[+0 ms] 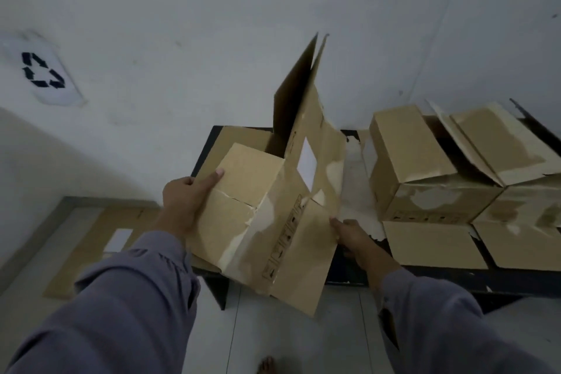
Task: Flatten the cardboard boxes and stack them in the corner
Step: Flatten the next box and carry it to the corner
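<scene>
1. The opened box [273,206] sits in the middle of the frame, held in the air over the near edge of the desk [349,278]. One tall panel points up toward the wall.
2. It looks light and thin, stiff only across the panels and floppy at the folds. The torn, peeled patches suggest it rips easily, so a pull on a flap edge could tear it.
3. The left hand [182,203] grips the left flap, thumb on top and the fingers curled behind it. The right hand [352,237] pinches the right edge low down. Its fingers are mostly hidden by the cardboard.
4. Holding near the creases, as now, should give the most control for pressing it flat.
5. Two unflattened boxes [425,167] stand on the desk at the right of the frame.
6. A flat sheet [106,237] lies on the floor at lower left, under a recycling sign [42,70] on the pale wall. That seems to be the stacking corner.
</scene>
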### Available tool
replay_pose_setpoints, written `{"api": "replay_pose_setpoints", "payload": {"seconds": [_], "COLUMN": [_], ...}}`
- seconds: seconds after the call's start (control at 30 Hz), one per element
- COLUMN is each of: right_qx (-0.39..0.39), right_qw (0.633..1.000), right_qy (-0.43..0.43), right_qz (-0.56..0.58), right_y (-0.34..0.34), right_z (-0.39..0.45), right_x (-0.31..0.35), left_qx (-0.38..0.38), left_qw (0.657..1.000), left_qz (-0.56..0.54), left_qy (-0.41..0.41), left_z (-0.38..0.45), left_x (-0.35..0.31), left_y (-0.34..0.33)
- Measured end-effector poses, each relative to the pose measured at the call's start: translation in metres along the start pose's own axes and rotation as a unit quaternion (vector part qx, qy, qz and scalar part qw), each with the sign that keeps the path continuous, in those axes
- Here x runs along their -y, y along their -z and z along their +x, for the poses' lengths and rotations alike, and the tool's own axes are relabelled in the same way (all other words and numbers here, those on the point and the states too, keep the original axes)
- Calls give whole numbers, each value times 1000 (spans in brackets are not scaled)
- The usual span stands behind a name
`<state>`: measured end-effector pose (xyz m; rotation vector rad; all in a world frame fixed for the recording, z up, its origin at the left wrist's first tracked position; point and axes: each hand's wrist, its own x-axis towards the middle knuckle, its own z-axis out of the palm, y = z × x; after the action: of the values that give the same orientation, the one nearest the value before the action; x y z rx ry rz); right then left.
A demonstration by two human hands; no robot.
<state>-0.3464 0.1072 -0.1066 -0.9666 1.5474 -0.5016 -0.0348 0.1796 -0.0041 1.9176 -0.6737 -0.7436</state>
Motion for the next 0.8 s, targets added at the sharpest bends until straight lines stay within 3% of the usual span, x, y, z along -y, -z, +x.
{"api": "replay_pose_setpoints", "payload": {"seconds": [0.1, 0.27, 0.33, 0.4, 0.53, 0.67, 0.8], "right_qx": [-11, 118, 119, 42, -148, -227, -252], "right_qw": [995, 978, 975, 980, 975, 966, 963], "right_qy": [3, -43, -23, 15, 89, 101, 97], "right_qz": [97, 168, 188, 192, 142, 68, 13], "right_y": [-16, -32, -38, -44, -49, -53, -65], "right_z": [-11, -21, -20, -21, -14, -7, 4], "right_x": [-10, -15, -12, -5, 1, -9, -30], "left_qx": [19, 86, 101, 81, 32, 26, 43], "left_qw": [994, 974, 971, 975, 997, 992, 971], "left_qz": [-79, -147, -160, -152, -23, 124, 229], "left_qy": [69, 148, 148, 138, 61, -16, -56], "left_z": [-9, -9, -1, 7, 33, 56, 75], "left_x": [18, 33, 39, 44, 60, 77, 110], "left_y": [20, 38, 40, 42, 43, 39, 25]}}
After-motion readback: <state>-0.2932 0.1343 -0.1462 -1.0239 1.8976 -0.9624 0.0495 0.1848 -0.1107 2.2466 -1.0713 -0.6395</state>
